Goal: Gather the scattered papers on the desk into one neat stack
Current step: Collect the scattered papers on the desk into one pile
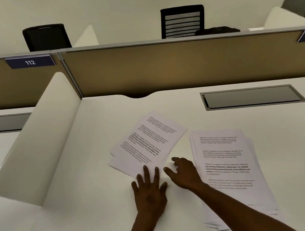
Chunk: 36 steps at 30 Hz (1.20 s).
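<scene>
Two loose piles of printed white sheets lie on the white desk (pixel 84 217). The left pile (pixel 148 142) is turned at an angle near the desk's middle. The right pile (pixel 229 167) lies roughly straight, its sheets slightly fanned at the near end. My left hand (pixel 150 190) rests flat with spread fingers, fingertips on the near corner of the angled pile. My right hand (pixel 183 172) hovers open just right of that corner, between the two piles, holding nothing. My right forearm crosses over the near left part of the right pile.
A curved white side divider (pixel 38 148) stands at the left. A tan partition panel (pixel 179 64) closes the back. A grey cable hatch (pixel 251 96) is set into the desk at back right. Black chairs (pixel 182 20) stand beyond the partition.
</scene>
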{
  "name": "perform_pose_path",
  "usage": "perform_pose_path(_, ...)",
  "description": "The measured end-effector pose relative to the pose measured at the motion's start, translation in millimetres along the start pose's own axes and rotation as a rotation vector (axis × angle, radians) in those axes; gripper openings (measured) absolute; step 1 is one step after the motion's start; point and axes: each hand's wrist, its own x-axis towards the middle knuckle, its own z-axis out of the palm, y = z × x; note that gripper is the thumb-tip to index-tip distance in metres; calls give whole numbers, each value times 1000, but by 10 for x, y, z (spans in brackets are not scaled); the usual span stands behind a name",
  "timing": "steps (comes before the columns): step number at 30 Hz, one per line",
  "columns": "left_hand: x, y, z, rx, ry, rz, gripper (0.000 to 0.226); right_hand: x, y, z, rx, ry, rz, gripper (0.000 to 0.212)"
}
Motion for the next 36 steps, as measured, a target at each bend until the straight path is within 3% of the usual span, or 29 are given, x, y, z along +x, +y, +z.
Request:
perform_pose_path(4, -364, 150, -34, -60, 4, 74, 53, 23, -117, 112, -29, 23, 14, 79)
perform_pose_path(8, -366, 34, -127, -205, 166, 105, 44, -16, -86, 132, -221, 9, -65, 77)
perform_pose_path(12, -83, -296, -226, -254, 273, -149, 58, -66, -24, 139, -299, -6, -118, 73)
perform_pose_path(15, 113, -499, -316, -279, 124, -377, 77, -86, 12, 140, -306, -24, -129, 70)
perform_pose_path(19, 214, -530, -429, -322, 100, -449, 82, -111, 60, 122, -294, -56, -155, 69)
perform_pose_path(23, 276, -461, -542, -543, 96, -491, 84, -128, 72, 99, -296, -67, -173, 65)
perform_pose_path(26, 330, -482, -628, -829, 151, -598, 88, -158, 83, 96, -291, -77, -171, 63)
perform_pose_path(30, 432, -607, -726, -1201, 89, -752, 90, -185, 101, 86, -287, -88, -183, 63)
perform_pose_path(32, 449, -671, -728, -1304, 34, -738, 84, -191, 105, 72, -287, -96, -186, 63)
perform_pose_path(36, 372, -642, -771, -1337, -28, -587, 43, -191, 123, 51, -272, -112, -188, 63)
